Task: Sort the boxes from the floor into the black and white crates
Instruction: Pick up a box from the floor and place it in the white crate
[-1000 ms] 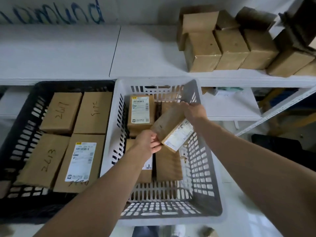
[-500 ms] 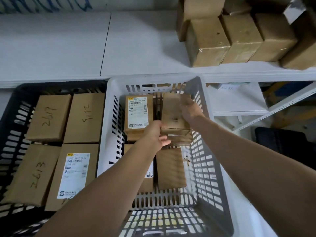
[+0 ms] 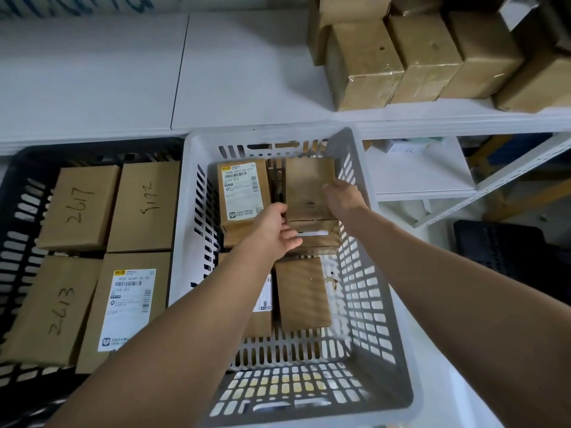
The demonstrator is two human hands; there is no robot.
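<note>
The plain box (image 3: 309, 186) lies flat in the far right corner of the white crate (image 3: 380, 304), on top of a second box (image 3: 315, 240) that shows only its near face with a pale strip. Both hands hold it. The left hand (image 3: 272, 231) has its thumb on the near left edge and its fingers (image 3: 293, 242) curled round the near corner. The right hand (image 3: 343, 199) grips the right edge, its fingers (image 3: 328, 187) bent over onto the top.

Room is tight here. The right hand fills the space between the box and the crate's right wall, the back wall is just behind, and only a narrow slot parts the box from the labelled box (image 3: 241, 193) on its left. Nearer, another plain box (image 3: 302, 296) lies flat, and beside it a box (image 3: 262, 322) is mostly hidden under the left forearm, with a bit of label showing. The nearest strip of the crate's floor is bare.

The black crate (image 3: 18, 211) stands touching the white one on the left. Four flat boxes fill it edge to edge, three with handwritten numbers and one with a printed label whose small print cannot be read. The frame cuts off its left side.

Behind both crates runs a white shelf (image 3: 241, 72), bare on the left, with taped boxes (image 3: 367, 63) crowded at the right and cut off by the top and right edges. A dark shape (image 3: 500, 248) low at the right is too dim to make out.
</note>
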